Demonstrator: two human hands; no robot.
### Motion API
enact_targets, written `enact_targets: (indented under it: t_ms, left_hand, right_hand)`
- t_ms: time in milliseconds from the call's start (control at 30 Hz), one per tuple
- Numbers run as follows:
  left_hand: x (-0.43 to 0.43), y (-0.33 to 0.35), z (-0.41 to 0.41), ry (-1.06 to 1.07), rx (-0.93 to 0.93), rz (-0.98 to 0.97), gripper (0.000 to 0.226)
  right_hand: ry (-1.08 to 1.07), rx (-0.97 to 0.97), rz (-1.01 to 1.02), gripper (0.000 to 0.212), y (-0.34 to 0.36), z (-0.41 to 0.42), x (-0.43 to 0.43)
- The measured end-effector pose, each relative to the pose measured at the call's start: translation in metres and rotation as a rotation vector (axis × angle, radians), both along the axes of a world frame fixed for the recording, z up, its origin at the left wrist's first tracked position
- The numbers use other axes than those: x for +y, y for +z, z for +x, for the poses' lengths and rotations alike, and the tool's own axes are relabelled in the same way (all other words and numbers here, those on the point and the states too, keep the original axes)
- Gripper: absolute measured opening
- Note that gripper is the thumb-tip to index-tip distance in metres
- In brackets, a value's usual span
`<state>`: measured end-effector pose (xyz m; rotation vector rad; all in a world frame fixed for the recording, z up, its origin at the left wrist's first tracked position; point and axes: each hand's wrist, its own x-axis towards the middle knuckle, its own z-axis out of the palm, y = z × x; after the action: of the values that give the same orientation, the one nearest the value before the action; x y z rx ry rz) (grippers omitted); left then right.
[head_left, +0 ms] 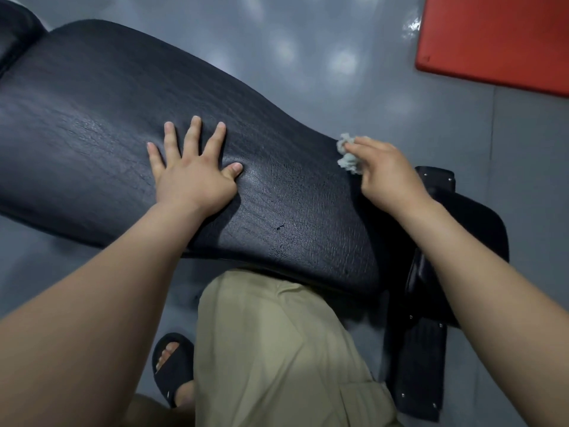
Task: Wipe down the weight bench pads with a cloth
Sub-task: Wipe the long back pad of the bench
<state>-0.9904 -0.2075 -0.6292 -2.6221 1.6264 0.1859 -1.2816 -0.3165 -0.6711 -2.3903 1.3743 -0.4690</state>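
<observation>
While the left hand lies flat on the black bench pad at centre frame, fingers straight and spread, the right hand works right of centre. It pinches a crumpled grey cloth, bunched at its curled fingertips, right at the bench pad's far edge, well apart from the left hand. Red mat upper right.

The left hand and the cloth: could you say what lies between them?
In the head view, only bare black bench pad separates the left hand from the cloth that the right hand grips.
</observation>
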Motion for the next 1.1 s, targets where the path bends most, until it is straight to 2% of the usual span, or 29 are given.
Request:
enact_targets:
  t_ms: [133,300,367,433,567,633,733,800,867,1000,1100]
  left_hand:
    - [0.0,-0.003,0.001,0.002,-0.022,0.007,0.07]
    - [0.001,-0.005,0.001,-0.004,-0.043,0.006,0.068]
    - [0.002,-0.005,0.0,-0.008,-0.05,0.004,0.067]
    - [0.002,-0.005,0.0,-0.013,-0.049,-0.001,0.067]
    - [0.002,-0.007,0.0,-0.011,-0.062,-0.009,0.066]
    - [0.003,-0.008,-0.001,-0.01,-0.068,-0.011,0.066]
    - [0.003,-0.01,-0.001,-0.014,-0.07,-0.02,0.066]
    - [0.004,-0.01,0.001,-0.025,-0.076,-0.022,0.065]
    - [0.005,-0.012,0.0,-0.035,-0.082,-0.027,0.063]
    - [0.006,-0.014,-0.001,-0.037,-0.095,-0.052,0.061]
    - [0.007,-0.015,-0.002,-0.036,-0.096,-0.065,0.061]
  right_hand:
    - [-0.064,-0.003,-0.03,0.05,0.004,0.014,0.011]
    - [0.191,-0.066,-0.11,0.053,0.004,0.072,0.058]
    - [0.24,-0.057,-0.116,0.053,0.003,0.07,0.06]
    - [0.191,-0.036,-0.151,0.051,-0.002,0.049,0.046]
    - [-0.094,0.001,-0.159,0.042,-0.008,0.005,0.025]
    - [-0.111,-0.023,-0.152,0.041,-0.004,0.015,0.032]
    - [0.119,-0.103,-0.147,0.043,0.006,0.053,0.063]
    - [0.314,-0.09,-0.123,0.042,0.009,0.069,0.081]
    - [0.396,-0.098,-0.129,0.041,0.011,0.072,0.073]
    - [0.272,-0.119,-0.172,0.039,0.009,0.082,0.016]
    - [0.166,-0.13,-0.097,0.031,0.016,0.1,-0.007]
